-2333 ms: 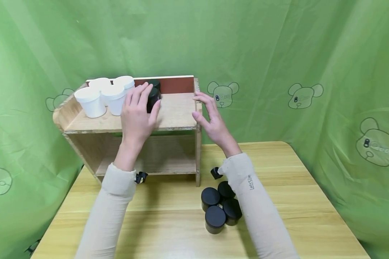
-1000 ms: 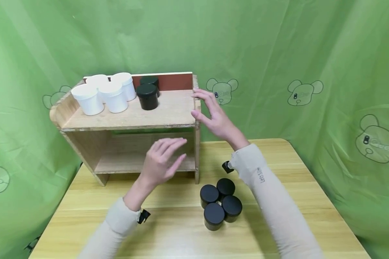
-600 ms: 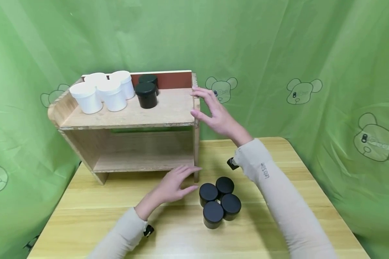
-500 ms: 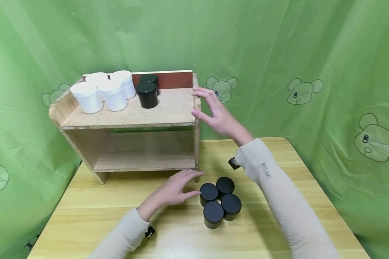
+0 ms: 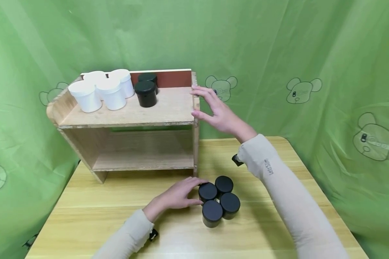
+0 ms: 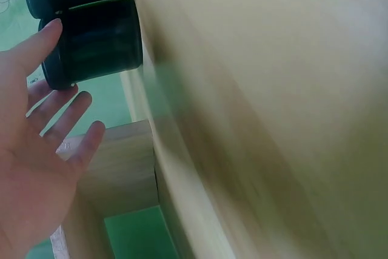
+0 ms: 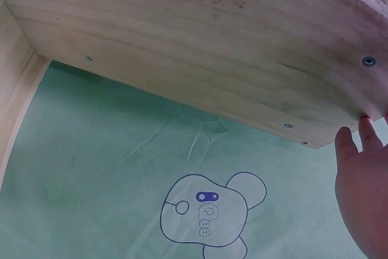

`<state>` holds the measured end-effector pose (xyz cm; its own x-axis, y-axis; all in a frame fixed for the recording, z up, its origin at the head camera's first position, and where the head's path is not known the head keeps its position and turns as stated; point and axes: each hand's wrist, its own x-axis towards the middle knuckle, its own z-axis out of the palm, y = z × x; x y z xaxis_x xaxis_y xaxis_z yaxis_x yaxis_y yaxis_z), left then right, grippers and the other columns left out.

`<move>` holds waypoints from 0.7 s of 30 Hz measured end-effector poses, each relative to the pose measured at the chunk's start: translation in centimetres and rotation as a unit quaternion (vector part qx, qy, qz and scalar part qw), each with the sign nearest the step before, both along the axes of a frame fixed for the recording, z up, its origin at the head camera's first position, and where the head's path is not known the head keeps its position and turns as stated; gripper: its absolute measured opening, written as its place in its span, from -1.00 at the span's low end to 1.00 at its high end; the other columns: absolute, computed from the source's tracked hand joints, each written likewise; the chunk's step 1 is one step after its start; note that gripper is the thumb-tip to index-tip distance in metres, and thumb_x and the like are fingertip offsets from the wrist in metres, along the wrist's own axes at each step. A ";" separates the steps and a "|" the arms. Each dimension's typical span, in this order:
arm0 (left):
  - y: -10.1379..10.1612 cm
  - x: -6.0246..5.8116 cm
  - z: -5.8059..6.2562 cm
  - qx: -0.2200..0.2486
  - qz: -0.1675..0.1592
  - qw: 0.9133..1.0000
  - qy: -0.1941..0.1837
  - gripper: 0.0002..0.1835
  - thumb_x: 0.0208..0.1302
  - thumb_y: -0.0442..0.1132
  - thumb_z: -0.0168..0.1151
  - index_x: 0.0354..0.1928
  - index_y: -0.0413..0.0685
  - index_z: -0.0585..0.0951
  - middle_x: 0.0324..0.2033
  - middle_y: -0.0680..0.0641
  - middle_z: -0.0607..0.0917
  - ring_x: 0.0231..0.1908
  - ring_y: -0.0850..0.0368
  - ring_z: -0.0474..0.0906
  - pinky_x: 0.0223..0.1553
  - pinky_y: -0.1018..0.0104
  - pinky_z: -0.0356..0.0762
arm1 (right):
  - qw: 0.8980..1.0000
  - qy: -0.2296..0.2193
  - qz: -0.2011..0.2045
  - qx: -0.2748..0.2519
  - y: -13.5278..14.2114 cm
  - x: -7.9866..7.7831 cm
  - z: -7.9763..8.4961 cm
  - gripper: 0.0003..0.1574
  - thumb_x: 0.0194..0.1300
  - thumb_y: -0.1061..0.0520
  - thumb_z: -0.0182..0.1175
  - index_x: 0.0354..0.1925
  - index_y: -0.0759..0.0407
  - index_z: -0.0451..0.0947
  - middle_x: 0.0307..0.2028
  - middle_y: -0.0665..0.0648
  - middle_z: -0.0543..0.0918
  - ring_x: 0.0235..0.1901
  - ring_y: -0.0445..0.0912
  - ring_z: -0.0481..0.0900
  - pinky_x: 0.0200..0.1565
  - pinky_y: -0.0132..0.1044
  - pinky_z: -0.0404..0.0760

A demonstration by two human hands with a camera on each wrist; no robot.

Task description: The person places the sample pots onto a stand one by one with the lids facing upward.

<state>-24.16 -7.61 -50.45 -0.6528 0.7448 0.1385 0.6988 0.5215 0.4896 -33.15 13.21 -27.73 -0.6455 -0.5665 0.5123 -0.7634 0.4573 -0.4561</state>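
My left hand [image 5: 178,195] is at the left jar of a cluster of lidded black jars on the table. Its thumb and fingertips reach to opposite sides of that black jar [image 6: 91,47], and the other fingers are spread loosely in the left wrist view. My right hand [image 5: 218,113] touches the right side panel of a wooden shelf [image 5: 168,124]. In the right wrist view, its fingertips [image 7: 345,134] lie against the outer face of that panel; the thumb is hidden there. Another black jar [image 5: 212,212] stands in front of the one at my left hand.
On the shelf's upper board are several white lidded tubs [image 5: 111,97] at the left, with two black jars beside them; the front black jar [image 5: 146,95] partly covers the rear one. The wooden table [image 5: 262,201] extends rightwards. A green cloth [image 5: 246,43] hangs behind.
My left hand has come down from the black jars on the upper board to the jar cluster on the table. The right hand has stayed at the shelf's side panel.
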 end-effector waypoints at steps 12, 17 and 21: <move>0.5 0.0 -0.5 -0.004 -0.002 1.000 -0.006 -0.21 0.41 0.08 0.33 0.57 0.05 0.28 0.41 0.06 0.52 0.37 0.12 0.46 0.45 0.10 0.40 | 1.000 0.001 -0.009 0.016 0.1 0.1 0.3 -0.22 0.51 -0.22 0.16 0.55 -0.20 0.16 0.62 -0.07 0.07 0.61 0.01 0.04 0.49 0.39 0.12; 0.6 0.1 -0.5 0.002 -0.001 1.000 -0.017 -0.24 0.42 0.06 0.31 0.57 0.13 0.28 0.39 0.07 0.51 0.39 0.15 0.44 0.46 0.09 0.39 | 1.000 0.002 -0.010 0.017 0.1 0.1 0.3 -0.22 0.51 -0.21 0.16 0.55 -0.20 0.16 0.61 -0.08 0.08 0.60 0.00 0.05 0.49 0.39 0.13; 0.6 0.1 -0.5 0.011 -0.002 1.000 -0.025 -0.26 0.43 0.06 0.30 0.55 0.08 0.29 0.37 0.04 0.52 0.36 0.15 0.46 0.43 0.13 0.44 | 1.000 0.002 -0.007 0.014 0.1 0.1 0.2 -0.23 0.51 -0.20 0.16 0.55 -0.20 0.16 0.61 -0.08 0.08 0.60 -0.01 0.05 0.49 0.38 0.12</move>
<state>-24.08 -7.02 -50.94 -0.6563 0.7447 0.1212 0.6749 0.5076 0.5356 -33.03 13.32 -27.50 -0.6513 -0.5708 0.5001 -0.7588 0.4805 -0.4397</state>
